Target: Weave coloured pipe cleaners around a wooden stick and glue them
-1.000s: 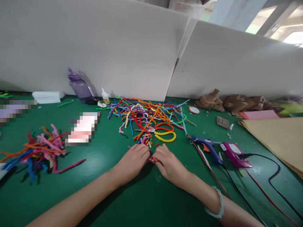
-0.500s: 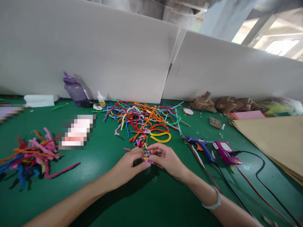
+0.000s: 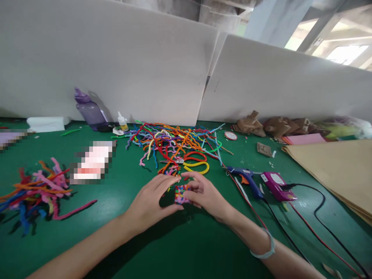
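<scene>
A small woven patch of many-coloured pipe cleaners (image 3: 180, 195) is pinched by my right hand (image 3: 203, 195), thumb in front and fingers behind. My left hand (image 3: 151, 197) curves around the patch's left side, its thumb and fingers apart, with a gap between palm and patch. Its fingertips come close to the right hand's near the patch's top edge; whether they touch is unclear. Just beyond the hands lie scissors (image 3: 197, 167) with one red and one yellow handle loop, and short pipe cleaner pieces (image 3: 170, 169).
A tangled heap of long pipe cleaners (image 3: 174, 139) lies ahead, and another bunch (image 3: 40, 190) at left. To the right are a blue glue gun (image 3: 247, 180), a magenta box (image 3: 277, 186), trailing cords and brown paper (image 3: 334, 170). A purple bottle (image 3: 90, 112) stands by the white partition (image 3: 130, 69).
My left hand has opened off the patch, its thumb and fingers spreading apart. The right hand still grips the patch, showing more of its left part.
</scene>
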`<act>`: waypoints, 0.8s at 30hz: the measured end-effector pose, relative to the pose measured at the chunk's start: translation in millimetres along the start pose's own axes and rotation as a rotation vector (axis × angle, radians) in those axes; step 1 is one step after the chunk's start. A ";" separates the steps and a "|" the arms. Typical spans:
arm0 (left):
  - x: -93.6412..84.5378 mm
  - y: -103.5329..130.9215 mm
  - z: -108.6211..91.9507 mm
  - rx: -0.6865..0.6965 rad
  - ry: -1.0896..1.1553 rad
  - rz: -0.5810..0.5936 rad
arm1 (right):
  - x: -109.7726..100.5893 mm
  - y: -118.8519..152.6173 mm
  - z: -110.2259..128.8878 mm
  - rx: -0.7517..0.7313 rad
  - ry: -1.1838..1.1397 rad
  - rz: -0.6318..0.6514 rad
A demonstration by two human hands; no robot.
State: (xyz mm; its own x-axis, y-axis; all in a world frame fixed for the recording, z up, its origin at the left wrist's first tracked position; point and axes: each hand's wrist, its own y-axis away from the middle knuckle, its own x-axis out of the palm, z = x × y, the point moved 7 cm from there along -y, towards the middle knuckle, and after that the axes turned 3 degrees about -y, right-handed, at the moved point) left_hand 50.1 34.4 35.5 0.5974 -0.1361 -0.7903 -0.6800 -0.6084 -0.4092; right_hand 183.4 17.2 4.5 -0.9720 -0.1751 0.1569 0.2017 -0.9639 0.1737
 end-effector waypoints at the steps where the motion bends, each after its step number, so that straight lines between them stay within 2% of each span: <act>1: -0.6 1.1 -2.0 0.026 -0.005 -0.014 | 0.3 -0.3 -0.2 -0.007 -0.001 0.006; 8: -11.9 3.1 -8.2 0.087 -0.019 -0.150 | 1.6 1.0 2.0 -0.030 0.062 0.006; 13: -16.0 3.0 -11.9 0.139 -0.014 -0.173 | 9.3 3.8 -0.1 0.046 0.110 0.109; 17: -15.9 5.1 -10.7 0.147 0.002 -0.196 | 8.5 4.2 3.0 0.011 0.129 0.083; 21: -13.8 1.6 -4.2 0.077 0.058 -0.147 | 6.9 4.7 5.8 -0.051 0.234 0.051; 24: -8.9 -3.5 5.4 -0.079 0.154 -0.041 | 4.5 6.3 11.1 -0.117 0.388 -0.009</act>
State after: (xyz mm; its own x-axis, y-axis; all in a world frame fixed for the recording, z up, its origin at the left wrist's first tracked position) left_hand 44.8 41.9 41.5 0.6862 -0.2243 -0.6920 -0.6216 -0.6749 -0.3976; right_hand 181.7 12.6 17.0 -0.9514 -0.2080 -0.2271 0.2001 -0.9781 0.0578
